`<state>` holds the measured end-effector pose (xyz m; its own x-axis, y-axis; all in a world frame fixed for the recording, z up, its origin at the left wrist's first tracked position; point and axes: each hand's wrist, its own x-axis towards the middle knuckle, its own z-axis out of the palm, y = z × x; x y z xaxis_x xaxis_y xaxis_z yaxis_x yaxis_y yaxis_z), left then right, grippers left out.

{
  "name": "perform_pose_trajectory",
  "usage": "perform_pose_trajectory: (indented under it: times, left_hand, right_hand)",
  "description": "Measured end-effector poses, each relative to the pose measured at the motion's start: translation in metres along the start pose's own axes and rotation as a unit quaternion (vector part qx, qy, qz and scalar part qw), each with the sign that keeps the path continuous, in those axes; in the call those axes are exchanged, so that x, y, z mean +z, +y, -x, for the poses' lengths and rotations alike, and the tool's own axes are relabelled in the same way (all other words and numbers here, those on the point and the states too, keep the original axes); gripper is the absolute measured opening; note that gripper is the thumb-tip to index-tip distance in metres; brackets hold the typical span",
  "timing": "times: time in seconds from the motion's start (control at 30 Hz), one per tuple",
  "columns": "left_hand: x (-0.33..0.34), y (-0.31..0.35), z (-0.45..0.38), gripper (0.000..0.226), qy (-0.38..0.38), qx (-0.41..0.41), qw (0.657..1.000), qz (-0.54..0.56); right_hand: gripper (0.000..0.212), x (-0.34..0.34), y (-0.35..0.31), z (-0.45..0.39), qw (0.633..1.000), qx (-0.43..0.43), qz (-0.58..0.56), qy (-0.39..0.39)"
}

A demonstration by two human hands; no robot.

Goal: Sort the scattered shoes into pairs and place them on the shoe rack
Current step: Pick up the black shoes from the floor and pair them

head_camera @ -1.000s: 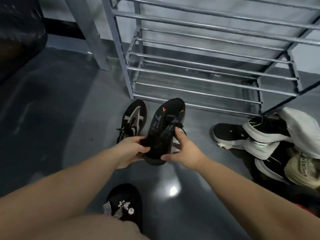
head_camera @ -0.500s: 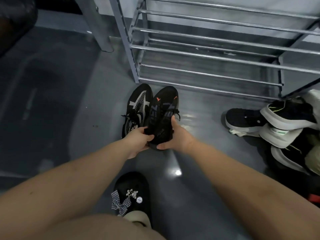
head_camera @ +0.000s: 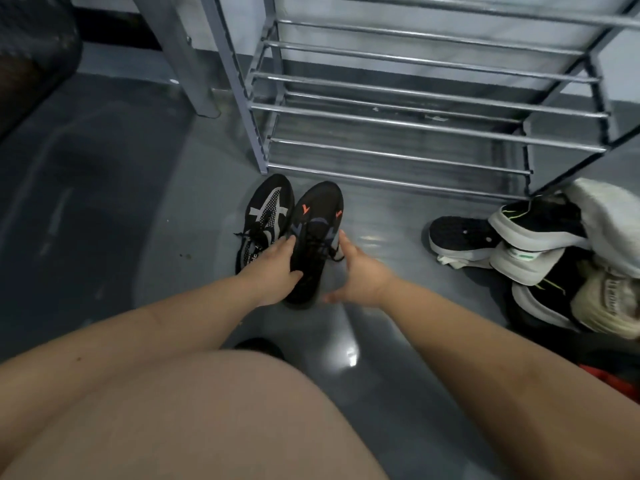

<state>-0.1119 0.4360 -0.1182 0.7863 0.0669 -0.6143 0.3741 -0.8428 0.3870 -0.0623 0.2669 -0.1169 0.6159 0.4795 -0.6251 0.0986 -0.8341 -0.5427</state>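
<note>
Two black sneakers lie side by side on the grey floor just in front of the metal shoe rack [head_camera: 429, 115]. The left sneaker [head_camera: 268, 209] has white stripes. The right sneaker [head_camera: 318, 216] has orange marks near the toe. My left hand [head_camera: 273, 271] holds the orange-marked sneaker at its heel end, thumb across the top and fingers between the two shoes. My right hand [head_camera: 358, 273] is at that sneaker's right side with fingers straight, the fingertip touching it. The rack's visible shelves hold nothing.
A heap of shoes lies at the right: a black sole-up shoe [head_camera: 460, 233], black-and-white sneakers [head_camera: 533, 230] and a cream shoe [head_camera: 602, 303]. A grey post [head_camera: 187, 64] stands left of the rack. My bare knee [head_camera: 194, 417] fills the foreground, over a black slipper [head_camera: 259, 342].
The orange-marked sneaker went from held up and tilted to lying flat on the floor beside the striped one. My right hand has loosened from it.
</note>
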Motion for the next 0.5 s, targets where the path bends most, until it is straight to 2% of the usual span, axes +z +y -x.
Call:
perform_pose_trajectory:
  times: [0.13,0.27,0.5]
  left_hand:
    - [-0.023,0.035,0.014,0.074,0.013,0.094,0.983,-0.158]
    - [-0.047,0.09,0.028,0.071,0.034,0.154,0.95,-0.271]
    - [-0.078,0.212,0.062,0.069,0.049,0.261,0.865,-0.426]
  right_hand:
    - [0.121,-0.023,0.025,0.038,0.994,0.021,0.105,0.031]
    - [0.119,-0.046,0.061,0.082,0.984,0.065,0.141,0.088]
    - [0.1,-0.077,0.116,0.159,0.961,0.135,0.141,0.193]
